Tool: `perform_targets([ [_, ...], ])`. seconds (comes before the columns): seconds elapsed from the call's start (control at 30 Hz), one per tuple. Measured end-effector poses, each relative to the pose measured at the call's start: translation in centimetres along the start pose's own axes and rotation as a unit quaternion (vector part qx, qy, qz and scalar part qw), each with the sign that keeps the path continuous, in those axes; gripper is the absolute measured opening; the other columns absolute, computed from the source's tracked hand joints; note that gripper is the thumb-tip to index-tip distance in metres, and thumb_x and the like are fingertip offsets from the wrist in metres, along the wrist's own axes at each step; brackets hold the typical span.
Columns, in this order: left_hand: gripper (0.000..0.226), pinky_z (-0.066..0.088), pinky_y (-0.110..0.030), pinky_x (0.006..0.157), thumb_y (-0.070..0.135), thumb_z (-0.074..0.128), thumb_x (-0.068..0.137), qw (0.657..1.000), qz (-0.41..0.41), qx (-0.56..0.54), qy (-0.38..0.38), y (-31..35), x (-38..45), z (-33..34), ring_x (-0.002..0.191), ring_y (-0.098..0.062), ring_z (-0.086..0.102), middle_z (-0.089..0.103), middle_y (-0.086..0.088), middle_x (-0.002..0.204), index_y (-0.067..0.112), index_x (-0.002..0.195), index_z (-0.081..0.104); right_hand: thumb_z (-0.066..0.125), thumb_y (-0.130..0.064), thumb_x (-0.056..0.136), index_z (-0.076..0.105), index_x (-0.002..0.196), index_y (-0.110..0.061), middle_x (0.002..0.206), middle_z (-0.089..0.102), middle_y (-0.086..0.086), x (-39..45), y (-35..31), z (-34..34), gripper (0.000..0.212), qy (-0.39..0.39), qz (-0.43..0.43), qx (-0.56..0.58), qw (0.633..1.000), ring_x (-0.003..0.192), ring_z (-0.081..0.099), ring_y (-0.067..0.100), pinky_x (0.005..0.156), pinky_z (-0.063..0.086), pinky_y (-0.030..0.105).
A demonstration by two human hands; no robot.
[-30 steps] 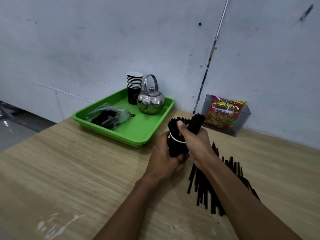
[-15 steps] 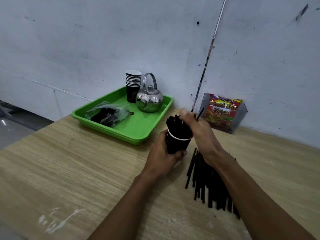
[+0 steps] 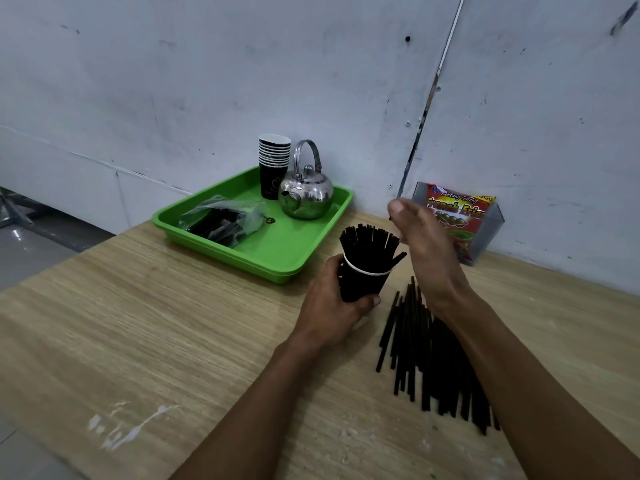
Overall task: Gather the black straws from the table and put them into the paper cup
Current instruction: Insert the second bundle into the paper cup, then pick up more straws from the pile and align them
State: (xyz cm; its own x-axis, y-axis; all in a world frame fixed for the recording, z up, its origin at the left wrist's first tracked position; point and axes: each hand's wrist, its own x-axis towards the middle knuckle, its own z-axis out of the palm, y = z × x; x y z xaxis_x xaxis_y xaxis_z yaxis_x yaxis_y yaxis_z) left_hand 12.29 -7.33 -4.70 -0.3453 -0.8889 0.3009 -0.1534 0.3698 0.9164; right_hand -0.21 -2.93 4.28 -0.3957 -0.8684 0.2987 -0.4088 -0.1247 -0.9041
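My left hand [image 3: 334,306] is wrapped around the black paper cup [image 3: 363,284], holding it upright on the wooden table [image 3: 173,323]. The cup is packed with black straws [image 3: 369,245] that fan out above its white rim. My right hand [image 3: 426,251] hovers just above and right of those straw tips, blurred; it may be pinching a single thin straw between thumb and fingertips, but I cannot tell for sure. Under my right forearm, a loose pile of black straws [image 3: 422,355] lies flat on the table, just right of the cup. Farther off to the left, a green tray [image 3: 277,258] holds a plastic bag [image 3: 225,220], a stack of cups [image 3: 273,164] and a steel kettle [image 3: 306,194]. A snack packet [image 3: 460,216] stands in a clear holder against the wall.
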Motion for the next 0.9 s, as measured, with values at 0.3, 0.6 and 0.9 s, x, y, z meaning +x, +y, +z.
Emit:
perform_targets([
  [0.3,0.069,0.056,-0.038,0.091,0.023,0.080,0.076,0.999,0.028,-0.032,-0.020,0.2,-0.4,-0.2,0.111,-0.006,0.065,0.068,0.008,0.122,0.023,0.137,0.048,0.014,-0.070,0.092,0.016,0.155,-0.031,0.165,0.011,0.002,0.0,-1.2,2.2,0.075,-0.155,-0.149,-0.473,0.854,0.151,0.001,0.019,0.121,0.004,0.052],
  [0.6,0.060,0.056,-0.043,0.090,0.021,0.081,0.077,0.999,0.021,-0.041,-0.026,-0.4,-0.2,-0.2,0.106,-0.009,0.067,0.070,0.004,0.116,0.020,0.130,0.052,0.008,-0.076,0.082,0.014,0.155,-0.033,0.165,0.010,-0.002,-0.1,-1.1,0.8,0.085,-0.193,-0.108,-0.411,0.885,0.151,-0.001,0.014,0.120,-0.006,0.051],
  [0.9,0.089,0.048,-0.016,0.088,0.030,0.086,0.067,0.998,0.004,0.051,-0.031,0.0,-0.2,-0.5,0.111,-0.009,0.061,0.065,0.004,0.124,0.021,0.142,0.040,0.034,-0.066,0.093,0.042,0.144,-0.034,0.141,0.051,-0.012,-2.8,0.7,-5.1,0.061,-0.020,-0.094,-0.208,0.973,0.122,0.048,-0.001,0.102,0.040,0.033],
])
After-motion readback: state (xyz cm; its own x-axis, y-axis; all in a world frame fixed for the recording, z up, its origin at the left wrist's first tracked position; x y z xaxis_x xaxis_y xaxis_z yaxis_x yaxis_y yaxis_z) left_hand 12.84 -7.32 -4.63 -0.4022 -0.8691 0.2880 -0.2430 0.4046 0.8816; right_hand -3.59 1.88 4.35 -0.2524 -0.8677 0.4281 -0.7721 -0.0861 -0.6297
